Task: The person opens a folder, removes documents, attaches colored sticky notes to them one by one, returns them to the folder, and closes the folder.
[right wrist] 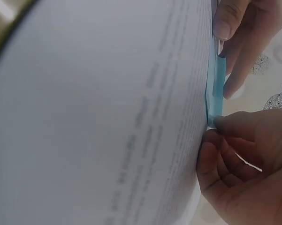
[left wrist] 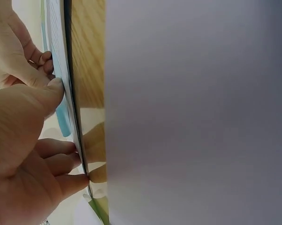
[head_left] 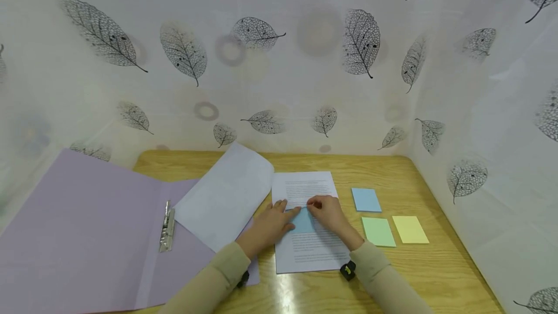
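Observation:
A blue sticky note [head_left: 303, 223] lies across the middle of a printed sheet [head_left: 320, 251] on the table. My left hand [head_left: 268, 225] rests on the sheet with fingers spread, its index finger and thumb pressing along the note's left part. At the note's upper right corner, my right hand [head_left: 328, 213] pinches the edge between thumb and index finger. From the right wrist view, the sticky note [right wrist: 216, 89] stands slightly raised off the page, with the right fingertips at its near end. The left thumb [left wrist: 55, 89] presses beside the note in the left wrist view.
Left of the sheet lies an open purple folder [head_left: 87, 236] with a metal clip [head_left: 167, 229]. A blank white sheet [head_left: 226, 193] curls up over its right side. To the right sit blue [head_left: 366, 200], green [head_left: 378, 231] and yellow [head_left: 410, 229] sticky notes on the wooden table [head_left: 436, 275].

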A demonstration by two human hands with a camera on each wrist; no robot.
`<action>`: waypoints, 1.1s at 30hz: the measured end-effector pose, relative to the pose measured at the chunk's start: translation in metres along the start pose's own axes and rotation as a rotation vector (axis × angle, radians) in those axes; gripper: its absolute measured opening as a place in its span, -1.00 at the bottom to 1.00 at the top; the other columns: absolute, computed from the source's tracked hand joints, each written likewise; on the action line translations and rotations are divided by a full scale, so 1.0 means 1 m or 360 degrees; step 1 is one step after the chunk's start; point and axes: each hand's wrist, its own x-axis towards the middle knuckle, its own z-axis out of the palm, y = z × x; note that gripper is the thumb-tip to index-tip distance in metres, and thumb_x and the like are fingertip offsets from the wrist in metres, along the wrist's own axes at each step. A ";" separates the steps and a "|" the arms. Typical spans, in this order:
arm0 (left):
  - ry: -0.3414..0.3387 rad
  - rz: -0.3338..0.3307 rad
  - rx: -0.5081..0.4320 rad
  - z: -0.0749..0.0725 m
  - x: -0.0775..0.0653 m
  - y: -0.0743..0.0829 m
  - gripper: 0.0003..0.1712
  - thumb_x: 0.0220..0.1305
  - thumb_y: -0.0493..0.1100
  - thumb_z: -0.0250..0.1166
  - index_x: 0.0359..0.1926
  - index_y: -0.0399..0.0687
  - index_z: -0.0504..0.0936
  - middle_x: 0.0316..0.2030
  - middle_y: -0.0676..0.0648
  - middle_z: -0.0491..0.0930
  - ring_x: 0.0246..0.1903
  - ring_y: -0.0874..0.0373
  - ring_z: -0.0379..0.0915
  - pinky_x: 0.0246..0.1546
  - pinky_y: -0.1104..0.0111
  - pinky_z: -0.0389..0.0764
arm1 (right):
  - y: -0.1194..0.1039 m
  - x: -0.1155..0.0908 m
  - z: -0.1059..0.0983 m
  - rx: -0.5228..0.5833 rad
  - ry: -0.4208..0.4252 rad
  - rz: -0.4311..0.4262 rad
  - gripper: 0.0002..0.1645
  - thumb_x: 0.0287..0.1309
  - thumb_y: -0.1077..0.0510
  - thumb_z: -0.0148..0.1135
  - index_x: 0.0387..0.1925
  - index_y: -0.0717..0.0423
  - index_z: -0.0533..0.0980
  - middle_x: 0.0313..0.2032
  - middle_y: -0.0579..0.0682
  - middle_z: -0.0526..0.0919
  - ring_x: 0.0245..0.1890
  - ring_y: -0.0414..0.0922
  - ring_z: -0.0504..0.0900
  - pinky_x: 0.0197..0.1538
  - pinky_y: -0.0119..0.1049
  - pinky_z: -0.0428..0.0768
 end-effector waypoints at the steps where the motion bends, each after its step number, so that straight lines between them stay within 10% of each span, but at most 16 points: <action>1: -0.0010 -0.0002 0.0020 0.000 0.000 0.001 -0.34 0.56 0.12 0.21 0.57 0.15 0.37 0.48 -0.34 0.41 0.48 -0.21 0.38 0.46 -0.07 0.47 | -0.001 0.000 0.000 -0.0031 -0.0003 -0.0019 -0.88 0.26 0.30 0.42 -0.17 0.22 0.76 -0.36 0.03 0.78 -0.40 -0.21 0.62 -0.29 -0.31 0.62; 15: -0.0079 -0.0071 0.0207 -0.001 0.001 0.002 -0.26 0.58 0.23 0.11 0.55 -0.09 0.37 0.55 -0.22 0.33 0.54 -0.12 0.29 0.56 -0.05 0.32 | -0.014 -0.023 -0.008 -0.0628 -0.0359 -0.0274 -0.38 0.37 -0.02 0.40 0.33 0.21 0.57 0.41 0.36 0.49 0.41 0.39 0.46 0.31 0.40 0.53; 33: -0.0137 -0.0193 0.0293 -0.005 -0.005 0.008 -0.05 0.50 0.38 0.11 0.54 -0.28 0.33 0.55 -0.23 0.32 0.57 -0.10 0.25 0.59 -0.02 0.28 | -0.011 -0.027 -0.017 -0.0634 -0.0485 -0.0185 -0.29 0.41 -0.07 0.35 0.41 0.24 0.49 0.46 0.42 0.40 0.48 0.45 0.34 0.36 0.47 0.43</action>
